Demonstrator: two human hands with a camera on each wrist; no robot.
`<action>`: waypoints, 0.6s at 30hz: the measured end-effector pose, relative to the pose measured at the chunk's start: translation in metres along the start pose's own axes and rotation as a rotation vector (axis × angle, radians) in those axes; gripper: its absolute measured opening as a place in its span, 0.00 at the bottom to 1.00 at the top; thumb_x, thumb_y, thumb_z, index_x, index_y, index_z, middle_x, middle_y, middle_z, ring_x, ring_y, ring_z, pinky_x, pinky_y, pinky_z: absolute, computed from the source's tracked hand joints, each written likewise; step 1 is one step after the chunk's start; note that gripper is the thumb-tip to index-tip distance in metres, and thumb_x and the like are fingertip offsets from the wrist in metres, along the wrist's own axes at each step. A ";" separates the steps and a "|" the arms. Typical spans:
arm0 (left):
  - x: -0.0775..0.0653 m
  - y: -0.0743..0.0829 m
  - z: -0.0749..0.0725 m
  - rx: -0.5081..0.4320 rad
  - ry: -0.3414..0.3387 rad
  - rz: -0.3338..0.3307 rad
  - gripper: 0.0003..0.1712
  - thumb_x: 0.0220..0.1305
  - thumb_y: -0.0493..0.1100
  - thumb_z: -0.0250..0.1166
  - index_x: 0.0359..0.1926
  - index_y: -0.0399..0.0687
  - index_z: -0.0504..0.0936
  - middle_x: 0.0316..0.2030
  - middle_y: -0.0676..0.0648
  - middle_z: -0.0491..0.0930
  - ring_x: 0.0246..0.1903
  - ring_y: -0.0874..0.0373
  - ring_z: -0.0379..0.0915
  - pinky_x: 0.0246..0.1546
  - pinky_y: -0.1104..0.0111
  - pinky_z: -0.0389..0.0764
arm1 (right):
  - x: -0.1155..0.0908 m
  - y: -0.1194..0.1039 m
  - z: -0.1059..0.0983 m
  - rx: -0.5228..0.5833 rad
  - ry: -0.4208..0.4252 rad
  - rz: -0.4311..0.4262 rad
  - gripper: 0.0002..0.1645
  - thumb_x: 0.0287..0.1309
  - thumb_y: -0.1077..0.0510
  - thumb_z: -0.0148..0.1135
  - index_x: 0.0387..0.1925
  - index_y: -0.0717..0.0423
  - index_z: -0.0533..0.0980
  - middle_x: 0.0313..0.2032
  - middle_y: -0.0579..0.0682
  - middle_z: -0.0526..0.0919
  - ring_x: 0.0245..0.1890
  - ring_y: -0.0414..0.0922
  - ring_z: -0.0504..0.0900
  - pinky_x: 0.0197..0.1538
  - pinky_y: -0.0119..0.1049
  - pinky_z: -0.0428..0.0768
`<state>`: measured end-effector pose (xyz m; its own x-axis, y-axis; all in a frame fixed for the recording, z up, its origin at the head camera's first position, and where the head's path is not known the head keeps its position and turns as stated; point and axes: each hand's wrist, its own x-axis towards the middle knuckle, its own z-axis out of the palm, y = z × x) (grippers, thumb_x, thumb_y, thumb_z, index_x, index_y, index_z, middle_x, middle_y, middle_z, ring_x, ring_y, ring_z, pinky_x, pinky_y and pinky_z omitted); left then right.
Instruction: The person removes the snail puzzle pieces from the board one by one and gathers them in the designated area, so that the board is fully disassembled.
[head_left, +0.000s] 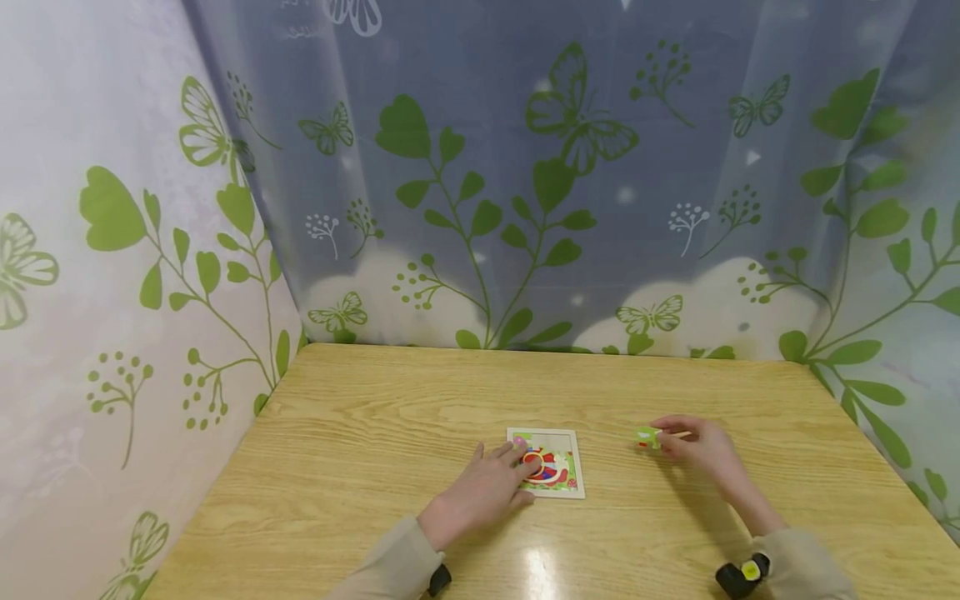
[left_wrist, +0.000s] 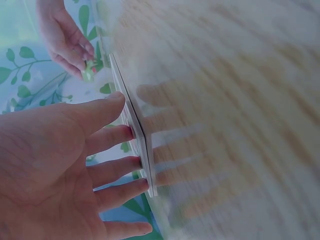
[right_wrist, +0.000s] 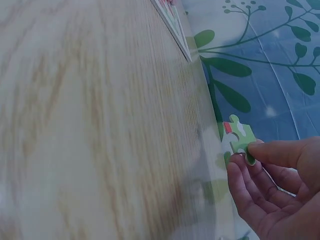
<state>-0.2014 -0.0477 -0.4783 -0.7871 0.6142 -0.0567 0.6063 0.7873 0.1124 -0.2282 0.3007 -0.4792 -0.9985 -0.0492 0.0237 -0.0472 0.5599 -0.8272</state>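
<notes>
A square jigsaw puzzle [head_left: 558, 477] in a pale frame lies on the wooden table, with red, green and white pieces in it and a bare grey patch at its top right. My left hand [head_left: 483, 490] rests on the puzzle's left side, fingers straight and spread; the left wrist view shows its fingertips touching the frame edge. To the right of the puzzle, my right hand [head_left: 705, 454] pinches a green puzzle piece [right_wrist: 241, 136] with white and red patches between thumb and fingers. That piece is held above the table, apart from the frame.
The wooden table [head_left: 360, 408] reaches back to a blue curtain [head_left: 480, 167] printed with green leaves and butterflies. Similar printed cloth hangs at the left and right sides. A dark wrist strap [head_left: 742, 575] sits at the right sleeve.
</notes>
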 end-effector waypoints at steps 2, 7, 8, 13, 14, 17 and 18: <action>0.000 0.000 0.000 0.000 0.001 0.002 0.32 0.73 0.59 0.58 0.73 0.57 0.70 0.74 0.46 0.65 0.73 0.48 0.61 0.69 0.41 0.65 | 0.000 0.003 -0.004 -0.006 0.006 0.007 0.21 0.69 0.59 0.63 0.55 0.71 0.79 0.47 0.65 0.85 0.36 0.45 0.88 0.38 0.35 0.87; 0.001 -0.001 0.002 -0.003 0.001 0.009 0.32 0.73 0.58 0.58 0.73 0.57 0.70 0.74 0.46 0.64 0.73 0.47 0.61 0.69 0.40 0.65 | 0.001 0.008 -0.014 -0.027 0.005 0.014 0.21 0.69 0.59 0.63 0.56 0.72 0.78 0.47 0.65 0.85 0.36 0.44 0.88 0.38 0.34 0.87; 0.001 -0.002 0.002 -0.002 -0.001 0.010 0.32 0.73 0.58 0.58 0.74 0.57 0.70 0.74 0.45 0.64 0.73 0.47 0.61 0.69 0.40 0.65 | 0.001 0.009 -0.015 -0.032 0.003 0.010 0.21 0.69 0.60 0.63 0.55 0.72 0.78 0.46 0.65 0.85 0.35 0.43 0.88 0.37 0.34 0.87; 0.001 -0.002 0.002 0.000 -0.010 0.013 0.32 0.74 0.58 0.57 0.74 0.57 0.70 0.74 0.45 0.64 0.73 0.47 0.62 0.68 0.40 0.65 | 0.002 0.014 -0.020 -0.056 -0.014 0.001 0.18 0.67 0.62 0.64 0.51 0.75 0.79 0.40 0.62 0.87 0.32 0.41 0.86 0.33 0.33 0.86; 0.001 -0.002 0.002 -0.001 -0.012 0.012 0.32 0.74 0.58 0.57 0.74 0.57 0.69 0.74 0.45 0.64 0.73 0.47 0.61 0.69 0.40 0.65 | 0.003 0.015 -0.020 -0.059 -0.018 0.001 0.18 0.66 0.63 0.64 0.51 0.75 0.79 0.39 0.62 0.87 0.31 0.41 0.86 0.33 0.33 0.85; 0.001 -0.001 0.002 -0.008 -0.015 0.012 0.32 0.74 0.58 0.57 0.74 0.56 0.69 0.74 0.45 0.64 0.73 0.47 0.61 0.69 0.40 0.65 | 0.004 0.018 -0.022 -0.081 -0.026 0.000 0.16 0.65 0.65 0.64 0.49 0.76 0.79 0.37 0.62 0.87 0.30 0.41 0.85 0.30 0.33 0.84; 0.001 -0.001 0.002 -0.007 -0.015 0.012 0.32 0.74 0.58 0.57 0.74 0.57 0.69 0.74 0.45 0.64 0.73 0.47 0.61 0.69 0.40 0.65 | 0.004 0.018 -0.022 -0.090 -0.028 0.003 0.16 0.65 0.66 0.64 0.49 0.76 0.79 0.37 0.62 0.87 0.30 0.41 0.85 0.30 0.33 0.84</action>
<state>-0.2029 -0.0474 -0.4802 -0.7778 0.6245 -0.0706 0.6149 0.7794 0.1203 -0.2338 0.3288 -0.4818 -0.9975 -0.0698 0.0048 -0.0480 0.6317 -0.7737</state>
